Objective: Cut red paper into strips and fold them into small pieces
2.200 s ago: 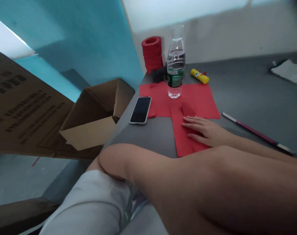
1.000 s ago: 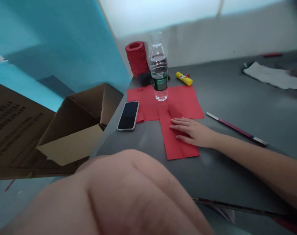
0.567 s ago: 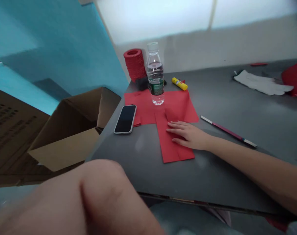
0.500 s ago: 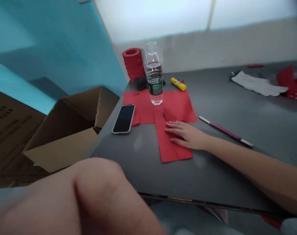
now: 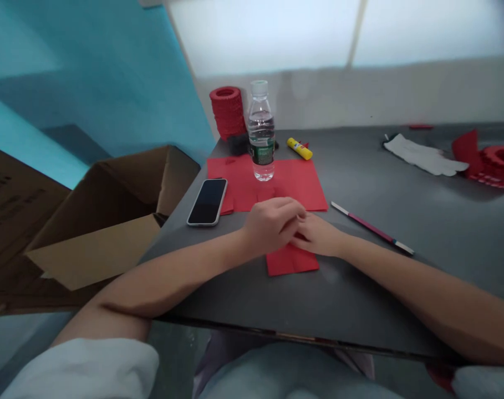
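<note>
Hands, two: your left hand (image 5: 272,224) and your right hand (image 5: 320,235) meet over the one folded red paper strip (image 5: 291,259), which lies on the grey table (image 5: 422,221) just in front of you. Your left hand lies curled, knuckles up, partly over your right; your right hand rests flat on the strip. Whether either hand pinches the paper, you cannot tell, since the fingertips are hidden.

Red sheets, one large: the red sheet (image 5: 301,183) lies flat behind the strip, touching it.

Bottles, one: the water bottle (image 5: 260,133) stands upright on the sheet's far part.

Phones, one: the phone (image 5: 207,201) lies face up at the sheet's left edge.

Glue sticks, one: the yellow glue stick (image 5: 299,148) lies beyond the sheet.

Pencils, one: the pencil (image 5: 370,227) lies to your right.

Red stacks, one: the red stack (image 5: 227,111) stands behind the bottle.

Boxes, one open: the cardboard box (image 5: 110,221) sits left of the table.
</note>
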`<action>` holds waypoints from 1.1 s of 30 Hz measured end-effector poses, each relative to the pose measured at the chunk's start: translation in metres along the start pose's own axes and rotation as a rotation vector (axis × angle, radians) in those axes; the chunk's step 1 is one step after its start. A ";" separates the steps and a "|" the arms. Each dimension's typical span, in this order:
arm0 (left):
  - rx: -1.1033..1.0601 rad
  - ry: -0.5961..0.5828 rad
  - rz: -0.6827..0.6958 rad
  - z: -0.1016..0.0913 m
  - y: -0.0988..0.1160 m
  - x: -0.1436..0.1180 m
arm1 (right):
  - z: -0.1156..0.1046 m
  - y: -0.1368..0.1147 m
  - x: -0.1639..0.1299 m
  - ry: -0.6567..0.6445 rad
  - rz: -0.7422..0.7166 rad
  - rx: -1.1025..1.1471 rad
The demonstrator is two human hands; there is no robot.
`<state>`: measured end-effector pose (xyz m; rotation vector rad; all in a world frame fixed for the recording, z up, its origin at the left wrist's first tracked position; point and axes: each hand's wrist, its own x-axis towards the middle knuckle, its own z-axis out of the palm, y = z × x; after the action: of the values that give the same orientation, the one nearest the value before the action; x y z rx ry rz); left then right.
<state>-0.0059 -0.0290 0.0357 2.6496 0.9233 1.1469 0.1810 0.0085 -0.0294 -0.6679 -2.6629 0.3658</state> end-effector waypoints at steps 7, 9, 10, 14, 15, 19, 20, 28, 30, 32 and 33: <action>0.214 -0.369 -0.272 0.052 -0.061 -0.018 | 0.002 -0.001 0.001 0.003 -0.006 -0.123; 0.214 -0.448 -0.279 0.050 -0.059 -0.017 | 0.000 -0.004 0.000 0.019 -0.022 -0.137; 0.214 -0.470 -0.276 0.049 -0.058 -0.016 | -0.001 -0.006 -0.001 0.034 -0.030 -0.137; 0.232 -0.500 -0.247 0.048 -0.055 -0.013 | -0.006 -0.006 -0.005 0.123 -0.005 -0.077; 0.241 -0.494 -0.237 0.048 -0.055 -0.013 | -0.007 -0.005 -0.006 0.146 0.015 -0.065; 0.277 -0.506 -0.207 0.049 -0.054 -0.015 | -0.008 0.007 -0.008 0.193 0.159 -0.090; 0.291 -0.520 -0.222 0.050 -0.053 -0.015 | -0.007 0.010 -0.007 0.185 0.196 -0.095; 0.358 -0.620 -0.315 0.048 -0.052 -0.012 | 0.000 0.015 -0.004 0.013 0.240 -0.180; 0.341 -0.633 -0.302 0.046 -0.053 -0.012 | -0.002 0.012 -0.005 -0.007 0.241 -0.203; 0.322 -0.655 -0.275 0.045 -0.053 -0.012 | -0.004 0.008 -0.009 -0.014 0.234 -0.234; 0.313 -0.666 -0.257 0.044 -0.053 -0.011 | -0.004 0.006 -0.011 -0.012 0.227 -0.252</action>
<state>-0.0073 0.0128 -0.0196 2.7189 1.2988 0.0387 0.1937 0.0087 -0.0305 -1.0529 -2.6756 0.0919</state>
